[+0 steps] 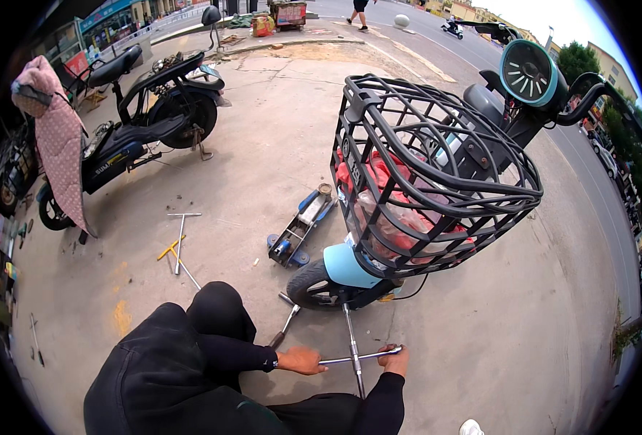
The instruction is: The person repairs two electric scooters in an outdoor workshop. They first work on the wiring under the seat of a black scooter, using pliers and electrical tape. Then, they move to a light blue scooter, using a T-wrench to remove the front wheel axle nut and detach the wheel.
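Note:
My left hand [303, 360] is closed on the left end of a chrome cross wrench [354, 342], and my right hand [395, 361] is closed on its right end. The wrench’s long shaft reaches the hub of the front wheel [306, 290] of a light blue electric scooter [350, 264]. A black wire basket [437, 199] with red bags inside sits above that wheel. Beside the tire lies a tool with a dark handle [279, 337]. A blue trolley jack [299, 232] stands left of the wheel.
T-handle wrenches [179, 254] lie on the pavement [509, 326]. A black scooter [132, 138] with a pink quilted cover [60, 145] is parked left. A white shoe [472, 429] shows at bottom right. A walker [359, 14] and a rider [451, 27] are in the background.

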`<move>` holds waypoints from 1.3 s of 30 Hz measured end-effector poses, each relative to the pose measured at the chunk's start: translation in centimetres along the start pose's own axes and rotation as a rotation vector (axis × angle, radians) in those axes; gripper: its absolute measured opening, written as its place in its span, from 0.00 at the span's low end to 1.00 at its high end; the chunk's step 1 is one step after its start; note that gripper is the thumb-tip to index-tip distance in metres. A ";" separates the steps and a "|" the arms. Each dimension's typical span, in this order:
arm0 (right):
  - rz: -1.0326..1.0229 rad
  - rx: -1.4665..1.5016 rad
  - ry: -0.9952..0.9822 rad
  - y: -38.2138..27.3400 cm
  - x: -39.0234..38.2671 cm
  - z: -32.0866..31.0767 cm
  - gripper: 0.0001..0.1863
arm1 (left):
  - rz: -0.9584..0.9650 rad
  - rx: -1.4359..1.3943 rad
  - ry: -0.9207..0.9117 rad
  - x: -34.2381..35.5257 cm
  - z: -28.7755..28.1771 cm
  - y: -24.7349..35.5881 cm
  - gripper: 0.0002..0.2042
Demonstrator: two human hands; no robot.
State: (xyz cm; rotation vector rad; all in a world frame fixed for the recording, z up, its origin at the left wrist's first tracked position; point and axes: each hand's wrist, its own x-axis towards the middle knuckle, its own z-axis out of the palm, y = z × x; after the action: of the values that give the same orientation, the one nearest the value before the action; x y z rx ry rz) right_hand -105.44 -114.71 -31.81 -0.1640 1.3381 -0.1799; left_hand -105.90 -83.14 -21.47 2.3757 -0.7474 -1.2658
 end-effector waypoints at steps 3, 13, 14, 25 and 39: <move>-0.128 -0.084 0.111 1.6 0.4 0.8 0.12 | 0.019 0.029 0.105 -0.5 -0.6 0.0 0.28; -0.102 -0.052 0.054 0.4 -0.4 0.9 0.18 | 0.046 -0.008 0.149 0.9 0.1 0.0 0.22; -0.102 -0.048 0.056 0.6 -0.6 0.8 0.18 | 0.027 -0.019 0.159 0.8 0.2 -0.1 0.22; -0.153 -0.061 0.083 1.1 -1.5 1.2 0.16 | 0.076 -0.050 0.170 1.0 0.8 -1.0 0.22; -0.152 -0.086 0.009 0.5 -1.1 1.1 0.17 | 0.052 0.033 0.199 2.0 1.6 -1.1 0.21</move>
State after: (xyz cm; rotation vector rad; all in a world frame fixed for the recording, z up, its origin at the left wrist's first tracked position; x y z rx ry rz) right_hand -104.62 -113.97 -30.61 -0.3379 1.3434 -0.2519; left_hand -106.01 -83.58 -24.21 2.4460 -0.7679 -0.9860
